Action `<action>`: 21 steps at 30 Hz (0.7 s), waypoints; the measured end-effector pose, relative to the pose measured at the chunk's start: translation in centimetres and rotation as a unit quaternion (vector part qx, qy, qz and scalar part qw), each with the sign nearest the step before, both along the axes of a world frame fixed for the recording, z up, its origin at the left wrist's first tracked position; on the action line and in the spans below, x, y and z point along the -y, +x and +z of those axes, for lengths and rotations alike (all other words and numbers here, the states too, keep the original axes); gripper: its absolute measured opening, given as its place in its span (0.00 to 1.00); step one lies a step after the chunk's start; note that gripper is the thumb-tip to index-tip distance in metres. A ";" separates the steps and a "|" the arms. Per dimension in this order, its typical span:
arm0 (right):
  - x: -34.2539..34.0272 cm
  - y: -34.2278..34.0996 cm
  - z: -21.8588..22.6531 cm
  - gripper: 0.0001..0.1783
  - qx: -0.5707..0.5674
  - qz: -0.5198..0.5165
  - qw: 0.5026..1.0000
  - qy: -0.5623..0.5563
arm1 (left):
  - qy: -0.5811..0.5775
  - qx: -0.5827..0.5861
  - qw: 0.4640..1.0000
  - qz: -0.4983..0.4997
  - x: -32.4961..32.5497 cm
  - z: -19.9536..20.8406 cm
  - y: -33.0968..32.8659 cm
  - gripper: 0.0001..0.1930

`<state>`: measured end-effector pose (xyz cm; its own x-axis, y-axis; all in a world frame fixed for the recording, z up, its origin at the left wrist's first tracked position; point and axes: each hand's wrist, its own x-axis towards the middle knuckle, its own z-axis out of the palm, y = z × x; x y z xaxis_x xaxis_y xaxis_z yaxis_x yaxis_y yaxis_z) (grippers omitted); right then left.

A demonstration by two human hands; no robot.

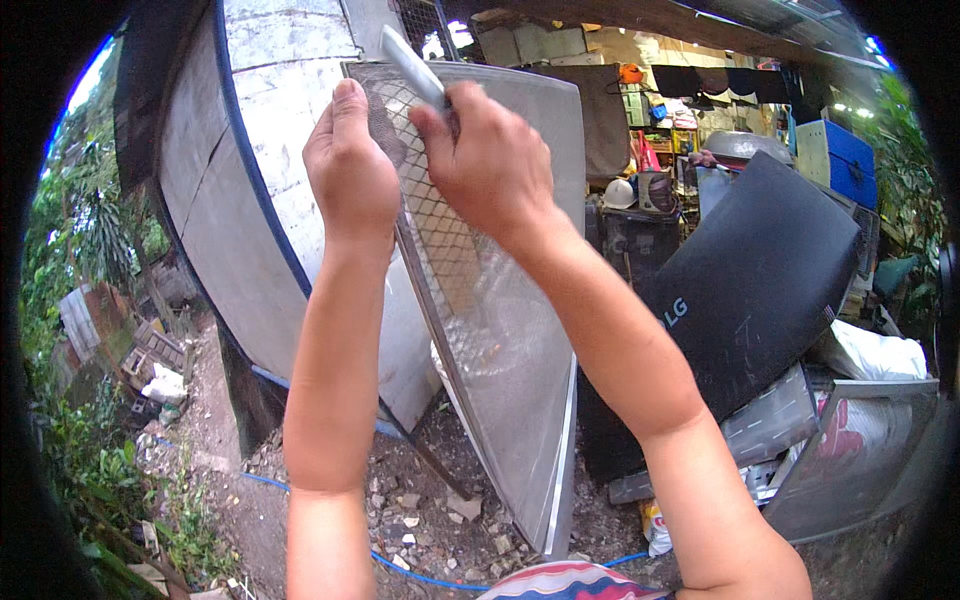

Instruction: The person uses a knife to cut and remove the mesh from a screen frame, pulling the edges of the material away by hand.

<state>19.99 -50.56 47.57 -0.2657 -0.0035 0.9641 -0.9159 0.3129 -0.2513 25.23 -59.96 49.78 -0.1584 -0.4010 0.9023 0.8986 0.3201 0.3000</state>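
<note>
An upright panel of fine grey mesh [505, 410] with a metal frame stands in front of me, narrowing toward the ground. My left hand [350, 170] is closed at its upper left edge, thumb up, apparently gripping the mesh there; the fingertips are hidden. My right hand [490, 155] is closed around a knife-like tool [410, 65] with a flat, pale grey blade pointing up and left. The handle is mostly covered by my fingers. Between my wrists, a diamond wire grid [440, 230] shows on the panel.
A large white panel with a dark blue edge [262, 200] stands at left. A big black curved panel [740, 280] leans at right, above a grey framed sheet [860, 460]. Behind are a white helmet [619, 193] and a blue box [848, 165]. A blue hose [420, 578] crosses stony ground.
</note>
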 end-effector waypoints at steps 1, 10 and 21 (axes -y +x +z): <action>-0.7 -0.4 1.3 0.24 0.017 -0.007 1.000 0.004 | -0.012 0.010 1.000 -0.010 -0.3 0.0 -0.1 0.19; -6.1 -0.8 2.8 0.31 0.066 0.145 0.964 0.212 | -0.010 0.036 0.999 -0.004 2.2 0.1 -0.2 0.21; -7.0 -0.6 5.5 0.28 0.038 0.076 0.947 0.311 | -0.015 0.017 0.997 -0.070 1.6 0.0 -0.3 0.20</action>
